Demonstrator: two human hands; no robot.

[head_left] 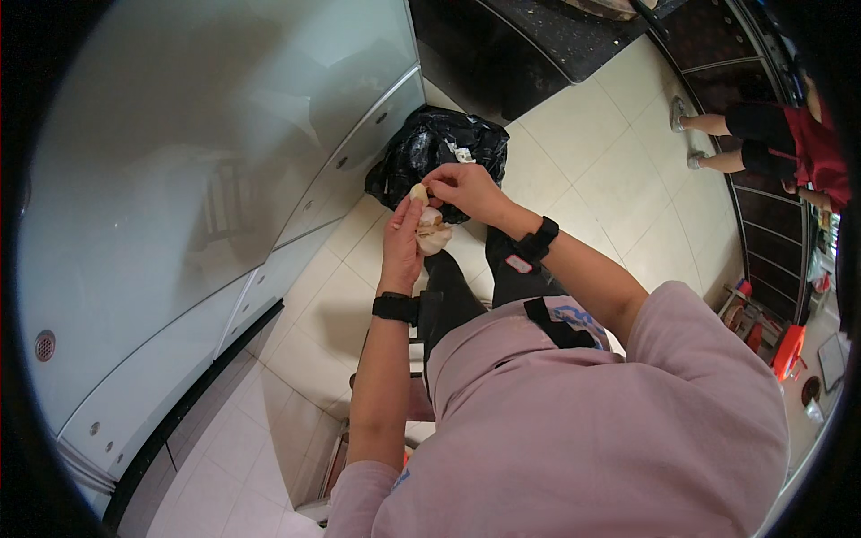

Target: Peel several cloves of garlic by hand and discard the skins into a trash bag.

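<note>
A pale garlic clove [418, 192] is pinched upright at the fingertips of my left hand [400, 244]. That same hand cradles a whitish garlic bulb [433, 235], partly broken open, against its fingers. From the right, my right hand [468, 192] reaches in with thumb and forefinger pinched together at the clove's side. What sits between those fingertips is too small to make out. Both hands are raised over the near edge of a black plastic bag [408, 148], whose mouth is partly hidden by them. A crumpled white scrap [463, 154] lies on the bag.
A glossy pale cabinet front [179, 161] rises close on the left. Dark cabinets with a black counter [610, 45] stand ahead. Beige floor tiles [619, 161] stretch right, where another person in a red top [821, 152] stands. Orange-red items [789, 351] sit at the far right.
</note>
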